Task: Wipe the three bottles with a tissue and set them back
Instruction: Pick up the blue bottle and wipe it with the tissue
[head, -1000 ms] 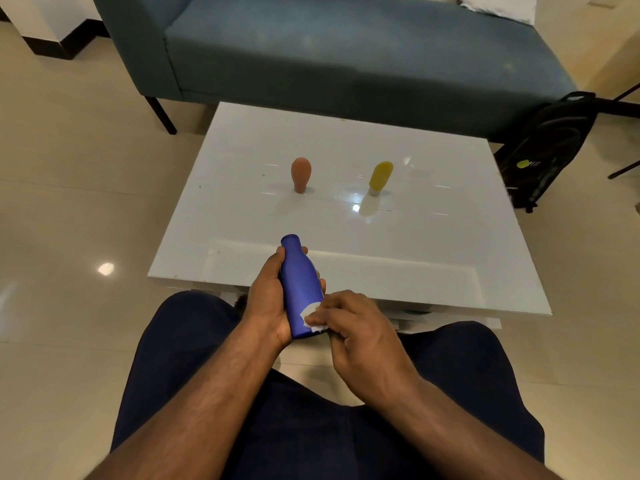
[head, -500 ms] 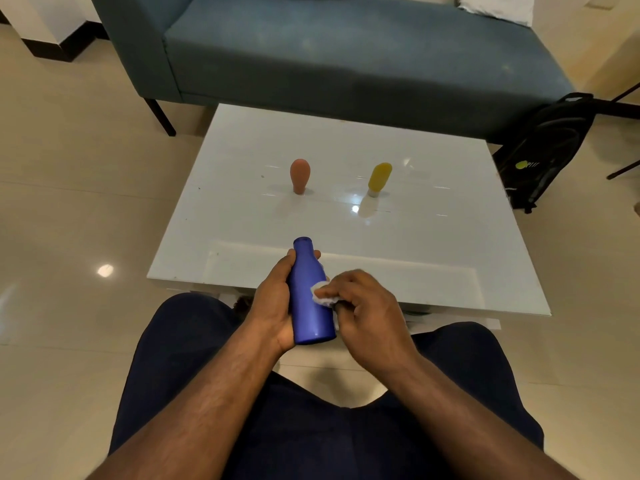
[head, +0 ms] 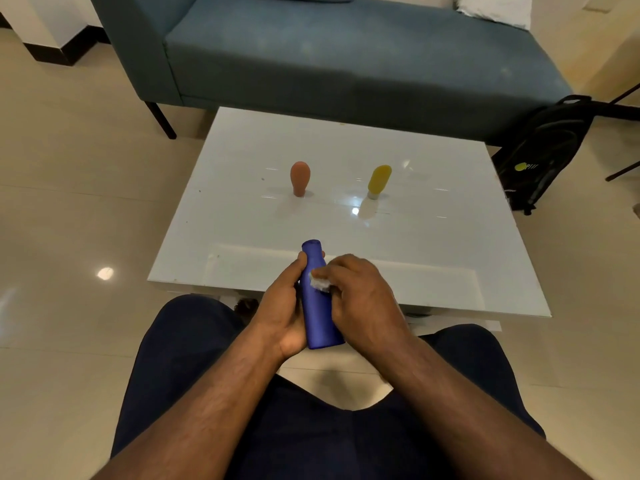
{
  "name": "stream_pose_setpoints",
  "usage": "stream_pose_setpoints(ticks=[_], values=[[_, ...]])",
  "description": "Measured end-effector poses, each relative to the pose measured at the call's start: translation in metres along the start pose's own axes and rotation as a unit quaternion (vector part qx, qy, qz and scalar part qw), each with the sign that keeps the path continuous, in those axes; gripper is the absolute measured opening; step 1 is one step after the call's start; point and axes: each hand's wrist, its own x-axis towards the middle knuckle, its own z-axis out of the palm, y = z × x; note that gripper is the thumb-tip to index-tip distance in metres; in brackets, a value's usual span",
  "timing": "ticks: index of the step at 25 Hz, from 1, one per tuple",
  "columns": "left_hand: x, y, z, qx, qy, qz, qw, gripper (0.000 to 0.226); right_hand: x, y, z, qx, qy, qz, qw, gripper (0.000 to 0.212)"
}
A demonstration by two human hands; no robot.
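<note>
My left hand [head: 282, 311] grips a blue bottle [head: 318, 320] over my lap, at the near edge of the white table [head: 242, 237]. The bottle's neck points away from me. My right hand [head: 363, 306] pinches a crumpled white tissue [head: 320, 283] and presses it against the bottle's upper body. An orange bottle [head: 300, 178] stands cap-down on the table's middle left. A yellow bottle [head: 378, 181] stands cap-down to its right.
A blue-grey sofa [head: 346, 53] runs along the far side of the table. A black backpack [head: 543, 147] leans on the floor at the right. My knees in dark trousers sit under the near table edge.
My right hand has slid the tissue up the blue bottle, from near its base to its upper body. The left hand kept its grip, and the bottle tilted slightly.
</note>
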Motion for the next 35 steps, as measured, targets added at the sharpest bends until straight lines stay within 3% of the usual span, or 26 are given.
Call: stream_pose_setpoints(ticks=[2,3,5,8,14,20,27,32,35], values=[[-0.005,-0.001,0.001,0.000,-0.014,-0.008,1.000,0.045,0.010,-0.001,0.004,-0.006,0.001,0.039,0.999,0.023],[-0.007,0.000,0.002,0.001,-0.012,-0.008,1.000,0.044,0.006,-0.004,0.008,-0.033,-0.011,0.015,0.999,0.019],[-0.006,0.002,0.002,0.018,0.008,0.005,1.000,0.041,-0.017,-0.009,0.014,-0.102,-0.060,-0.073,0.990,0.029],[-0.004,0.004,0.001,0.060,0.052,0.037,0.996,0.039,-0.041,-0.010,0.008,-0.116,-0.094,-0.114,0.982,0.036],[-0.006,0.000,0.000,0.031,0.006,0.003,0.999,0.040,0.012,0.002,0.007,-0.074,-0.013,-0.030,0.997,0.024],[0.000,0.003,-0.002,0.025,0.051,0.019,0.998,0.040,-0.039,-0.005,0.013,-0.093,-0.044,-0.093,0.990,0.035],[-0.002,0.001,-0.003,-0.013,0.003,-0.007,1.000,0.045,0.014,0.007,0.011,-0.062,0.008,-0.034,0.997,0.023],[0.001,0.005,-0.002,-0.017,0.027,0.002,0.999,0.033,-0.028,0.003,0.017,-0.037,0.020,-0.071,0.997,0.026],[0.000,0.003,0.001,-0.008,0.025,-0.003,1.000,0.038,-0.021,0.008,0.014,-0.014,0.029,-0.068,0.997,0.023]])
